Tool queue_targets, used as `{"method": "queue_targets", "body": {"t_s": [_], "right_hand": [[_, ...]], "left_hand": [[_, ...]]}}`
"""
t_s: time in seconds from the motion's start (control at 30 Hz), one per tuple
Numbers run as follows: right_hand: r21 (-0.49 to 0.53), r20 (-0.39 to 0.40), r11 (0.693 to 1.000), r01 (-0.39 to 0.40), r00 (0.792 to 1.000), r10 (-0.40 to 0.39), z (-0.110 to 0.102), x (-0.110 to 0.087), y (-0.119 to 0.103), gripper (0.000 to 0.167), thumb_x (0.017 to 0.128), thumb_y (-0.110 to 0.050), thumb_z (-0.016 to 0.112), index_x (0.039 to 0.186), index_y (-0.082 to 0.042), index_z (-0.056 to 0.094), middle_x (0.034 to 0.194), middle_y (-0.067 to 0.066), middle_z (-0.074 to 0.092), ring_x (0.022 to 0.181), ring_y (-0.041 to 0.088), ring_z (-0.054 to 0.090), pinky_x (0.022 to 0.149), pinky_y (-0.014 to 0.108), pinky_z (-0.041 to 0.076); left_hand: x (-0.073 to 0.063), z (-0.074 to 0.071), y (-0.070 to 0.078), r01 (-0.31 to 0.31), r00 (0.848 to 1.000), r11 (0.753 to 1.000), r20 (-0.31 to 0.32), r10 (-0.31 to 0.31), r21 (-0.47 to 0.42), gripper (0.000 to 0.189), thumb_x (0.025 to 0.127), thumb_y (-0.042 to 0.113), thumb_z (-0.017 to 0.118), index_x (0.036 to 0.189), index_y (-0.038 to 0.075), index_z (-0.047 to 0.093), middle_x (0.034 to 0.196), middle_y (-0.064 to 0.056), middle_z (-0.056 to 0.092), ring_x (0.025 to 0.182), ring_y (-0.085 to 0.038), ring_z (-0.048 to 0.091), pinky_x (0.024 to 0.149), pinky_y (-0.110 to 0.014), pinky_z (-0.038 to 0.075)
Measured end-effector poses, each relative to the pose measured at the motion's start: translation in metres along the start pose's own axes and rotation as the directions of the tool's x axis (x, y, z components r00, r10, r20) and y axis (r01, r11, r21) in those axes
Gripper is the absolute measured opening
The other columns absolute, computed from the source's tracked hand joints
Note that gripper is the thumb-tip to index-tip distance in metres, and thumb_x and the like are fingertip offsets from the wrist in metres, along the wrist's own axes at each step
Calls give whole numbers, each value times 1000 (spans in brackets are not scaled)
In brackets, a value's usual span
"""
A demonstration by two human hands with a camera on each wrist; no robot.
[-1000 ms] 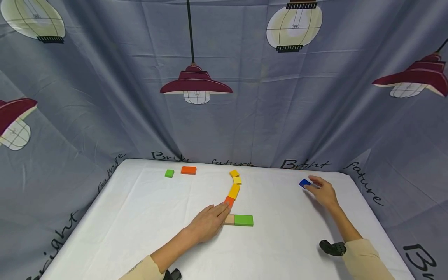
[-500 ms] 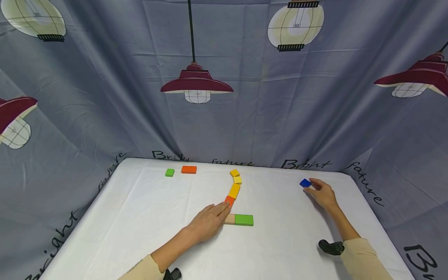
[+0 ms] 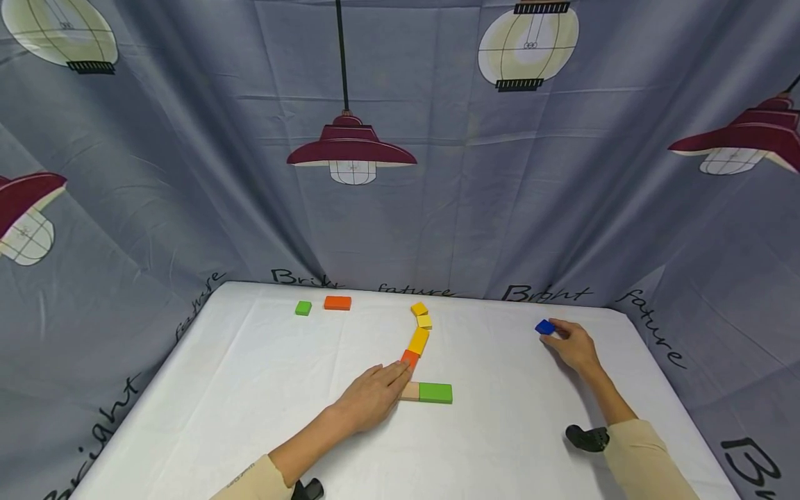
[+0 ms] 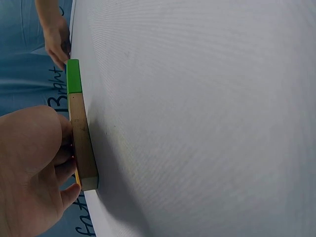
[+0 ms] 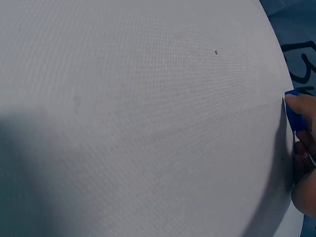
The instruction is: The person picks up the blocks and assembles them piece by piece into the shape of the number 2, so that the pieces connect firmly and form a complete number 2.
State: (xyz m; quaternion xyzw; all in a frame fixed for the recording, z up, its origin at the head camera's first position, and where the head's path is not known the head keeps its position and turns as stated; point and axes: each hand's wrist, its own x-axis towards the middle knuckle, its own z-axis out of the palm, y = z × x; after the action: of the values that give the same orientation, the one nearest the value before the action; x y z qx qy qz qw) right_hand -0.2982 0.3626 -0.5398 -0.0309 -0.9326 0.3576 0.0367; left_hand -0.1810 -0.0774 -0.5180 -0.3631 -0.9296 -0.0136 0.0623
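My left hand (image 3: 400, 375) lies flat on the white table (image 3: 250, 389), its straight fingertips against the tan block (image 3: 409, 392), which joins a green block (image 3: 435, 393). In the left wrist view the left hand (image 4: 64, 163) touches the tan block (image 4: 82, 148), with the green block (image 4: 73, 76) beyond. A curved row runs back from the fingertips: an orange-red block (image 3: 410, 358), then yellow blocks (image 3: 420, 332). At the far right my right hand (image 3: 553, 335) pinches a small blue block (image 3: 545, 327). The right wrist view shows the fingertips (image 5: 300, 106) on the blue block (image 5: 295, 117).
A small green block (image 3: 303, 308) and an orange block (image 3: 337, 303) lie at the back left of the table. A grey curtain (image 3: 400, 173) printed with lamps hangs close around the table on three sides. The table's right edge (image 3: 662, 375) is near my right hand.
My right hand's fingers have closed in on the blue block, and that arm has drawn slightly left. The left hand and the block row have not moved.
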Motion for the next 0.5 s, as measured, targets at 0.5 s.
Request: {"method": "queue_targets", "body": {"t_s": [0.5], "right_hand": [[-20,-22,999,49,999,-49,2,2,2,50,96,-14,65,138,9,52,129,37,50,119,52,50,97,61,43]], "left_hand": [[-1,2,-1,-9,1000,1000,-10,9,1,45,105,22,51,147,5,50,150,-9,47,138,-20,44,108,-40,41]]}}
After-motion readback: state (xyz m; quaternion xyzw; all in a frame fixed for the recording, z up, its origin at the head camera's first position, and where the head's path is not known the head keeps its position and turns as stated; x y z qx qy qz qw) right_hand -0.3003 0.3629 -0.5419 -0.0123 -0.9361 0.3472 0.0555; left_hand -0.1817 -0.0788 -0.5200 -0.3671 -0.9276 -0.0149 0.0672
